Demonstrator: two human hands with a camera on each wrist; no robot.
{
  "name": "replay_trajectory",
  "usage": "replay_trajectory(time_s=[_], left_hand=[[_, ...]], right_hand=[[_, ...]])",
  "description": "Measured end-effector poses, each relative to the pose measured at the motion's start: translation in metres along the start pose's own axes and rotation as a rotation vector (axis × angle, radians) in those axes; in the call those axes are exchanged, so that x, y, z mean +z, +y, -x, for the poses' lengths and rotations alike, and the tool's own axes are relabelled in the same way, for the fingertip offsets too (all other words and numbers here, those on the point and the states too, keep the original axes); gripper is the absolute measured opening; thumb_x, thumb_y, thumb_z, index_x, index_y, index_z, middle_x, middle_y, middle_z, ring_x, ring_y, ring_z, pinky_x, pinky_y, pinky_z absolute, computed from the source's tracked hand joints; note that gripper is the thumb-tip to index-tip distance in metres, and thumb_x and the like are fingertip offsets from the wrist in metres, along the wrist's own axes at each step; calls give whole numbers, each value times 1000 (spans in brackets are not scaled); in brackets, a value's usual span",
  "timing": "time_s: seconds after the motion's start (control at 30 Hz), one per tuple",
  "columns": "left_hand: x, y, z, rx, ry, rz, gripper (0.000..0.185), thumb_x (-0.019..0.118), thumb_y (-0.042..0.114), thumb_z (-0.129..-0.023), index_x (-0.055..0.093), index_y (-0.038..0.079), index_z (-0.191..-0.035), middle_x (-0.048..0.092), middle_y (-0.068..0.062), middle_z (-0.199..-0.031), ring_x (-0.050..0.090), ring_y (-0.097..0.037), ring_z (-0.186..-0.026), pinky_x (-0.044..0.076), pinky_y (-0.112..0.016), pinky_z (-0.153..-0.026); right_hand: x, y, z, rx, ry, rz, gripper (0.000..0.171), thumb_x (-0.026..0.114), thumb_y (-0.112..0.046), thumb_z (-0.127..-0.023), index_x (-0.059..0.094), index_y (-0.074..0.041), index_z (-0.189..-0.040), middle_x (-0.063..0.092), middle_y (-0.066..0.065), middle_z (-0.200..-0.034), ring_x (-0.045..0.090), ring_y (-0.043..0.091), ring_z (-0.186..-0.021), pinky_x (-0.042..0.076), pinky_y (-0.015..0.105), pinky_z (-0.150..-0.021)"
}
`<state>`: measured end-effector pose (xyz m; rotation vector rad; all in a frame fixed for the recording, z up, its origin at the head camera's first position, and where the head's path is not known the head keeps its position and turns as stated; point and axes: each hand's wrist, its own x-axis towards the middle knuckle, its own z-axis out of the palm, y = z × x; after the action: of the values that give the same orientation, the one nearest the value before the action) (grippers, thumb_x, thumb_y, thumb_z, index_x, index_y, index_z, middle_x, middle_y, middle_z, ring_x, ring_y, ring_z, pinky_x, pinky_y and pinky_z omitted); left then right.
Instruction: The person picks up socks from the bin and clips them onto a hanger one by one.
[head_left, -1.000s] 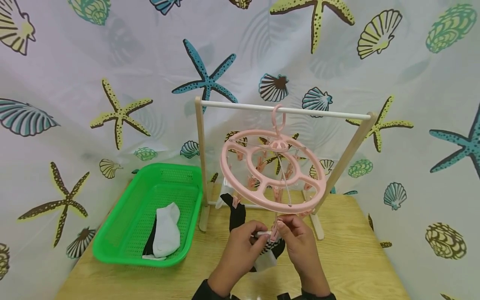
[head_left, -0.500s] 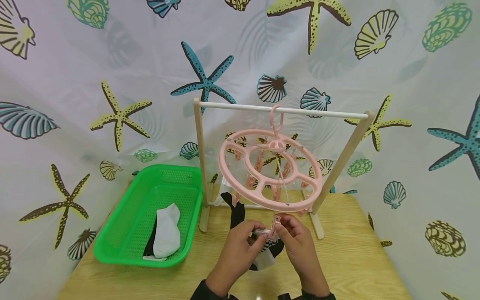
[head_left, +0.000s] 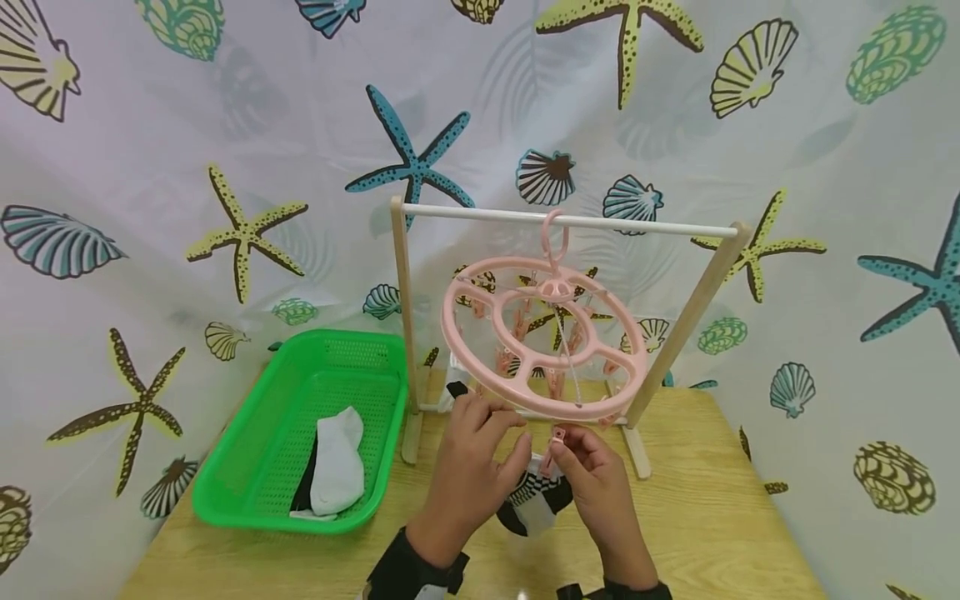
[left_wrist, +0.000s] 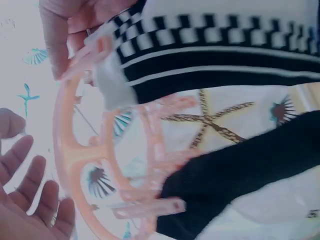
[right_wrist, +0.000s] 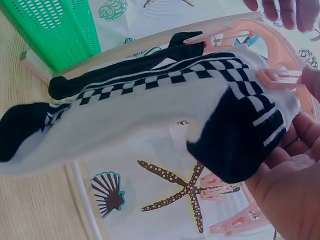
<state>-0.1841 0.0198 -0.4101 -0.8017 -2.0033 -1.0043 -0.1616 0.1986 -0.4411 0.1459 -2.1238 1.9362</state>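
Observation:
My right hand [head_left: 603, 492] pinches a pink clothespin [head_left: 552, 454] below the near edge of the round pink hanger [head_left: 483, 367]. From that clothespin hangs a black-and-white checkered sock [right_wrist: 150, 105]; its cuff sits at the pin's jaws, with my right fingers behind it in the right wrist view. My left hand [head_left: 472, 458] is off the sock, just to its left, fingers spread and holding nothing. A black sock [left_wrist: 240, 165] hangs from another clothespin [left_wrist: 150, 207] on the hanger; the left hand mostly hides it in the head view.
The hanger hooks over the white bar [head_left: 480, 214] of a wooden rack [head_left: 686, 325], with several more clothespins under it. On the left stands a green basket [head_left: 292, 375] holding a white sock [head_left: 337, 471] and something black [head_left: 305, 483]. A patterned curtain hangs behind the table [head_left: 697, 517].
My left hand has let go of the checkered sock's cuff and moved left and up, its fingers opening. The right hand stays on the clothespin, and the sock hangs from it.

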Motion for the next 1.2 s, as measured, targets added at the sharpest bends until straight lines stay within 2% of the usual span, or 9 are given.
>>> replay_trajectory(time_s=[0.17, 0.33, 0.43, 0.57, 0.67, 0.77, 0.87, 1.03, 1.2], left_hand=[[-1, 6, -22, 7, -68, -168, 17, 76, 24, -88, 76, 15, -102, 61, -7, -115, 49, -27, -104, 42, -43, -86], [1, 8, -30, -54, -164, -250, 28, 77, 32, -88, 77, 17, -111, 58, -10, -129, 46, -31, -111, 42, -49, -88], [3, 7, -31, -95, -188, -243, 27, 77, 33, -88, 77, 18, -110, 58, -9, -128, 47, -30, -112, 42, -49, -89], [3, 5, -33, -101, -192, -220, 26, 78, 34, -87, 76, 18, -107, 61, -8, -123, 48, -29, -109, 44, -46, -88], [2, 3, -34, -98, -205, -204, 25, 78, 33, -87, 75, 17, -106, 61, -8, -120, 49, -29, -107, 44, -44, -88], [-1, 1, -34, -103, -223, -189, 24, 79, 33, -87, 75, 16, -104, 61, -9, -116, 50, -30, -105, 46, -44, -86], [-3, 0, -36, -107, -247, -177, 24, 79, 32, -86, 75, 15, -102, 61, -9, -115, 51, -31, -104, 47, -44, -85], [-3, -2, -39, -102, -287, -202, 24, 79, 33, -86, 74, 13, -98, 62, -9, -115, 51, -32, -107, 49, -45, -87], [-5, -3, -42, -126, -335, -240, 26, 78, 37, -87, 73, 14, -96, 63, -8, -110, 52, -32, -108, 51, -45, -83]], right_hand=[[0, 1, 0, 14, 14, 14, 22, 63, -6, -97, 63, 6, -115, 62, 12, -94, 63, 17, -77, 53, 28, -70], [0, 2, 1, 7, 23, 42, 21, 64, -6, -96, 64, 6, -114, 64, 13, -95, 63, 16, -79, 53, 27, -69], [0, 1, 1, -6, 15, 42, 21, 64, -6, -96, 64, 7, -113, 63, 14, -92, 63, 16, -77, 53, 27, -68], [-1, 1, 0, -13, 9, 35, 21, 65, -6, -96, 65, 6, -114, 64, 12, -90, 63, 17, -75, 53, 28, -68], [-1, 2, -1, -7, 11, 32, 23, 65, -6, -96, 65, 4, -117, 65, 14, -98, 63, 17, -80, 53, 27, -70], [1, 4, -2, 1, 12, 50, 28, 65, -8, -96, 65, 3, -122, 65, 18, -111, 64, 14, -91, 53, 25, -76], [2, 7, -4, 1, 15, 67, 29, 66, -9, -96, 65, 2, -122, 65, 19, -116, 65, 14, -96, 53, 25, -80], [1, 9, -4, -9, 18, 82, 26, 67, -10, -95, 66, 1, -120, 67, 16, -111, 66, 16, -94, 53, 26, -80], [-4, 11, -2, 22, 28, 108, 26, 66, -12, -97, 67, -2, -120, 67, 15, -112, 67, 15, -96, 52, 26, -82]])
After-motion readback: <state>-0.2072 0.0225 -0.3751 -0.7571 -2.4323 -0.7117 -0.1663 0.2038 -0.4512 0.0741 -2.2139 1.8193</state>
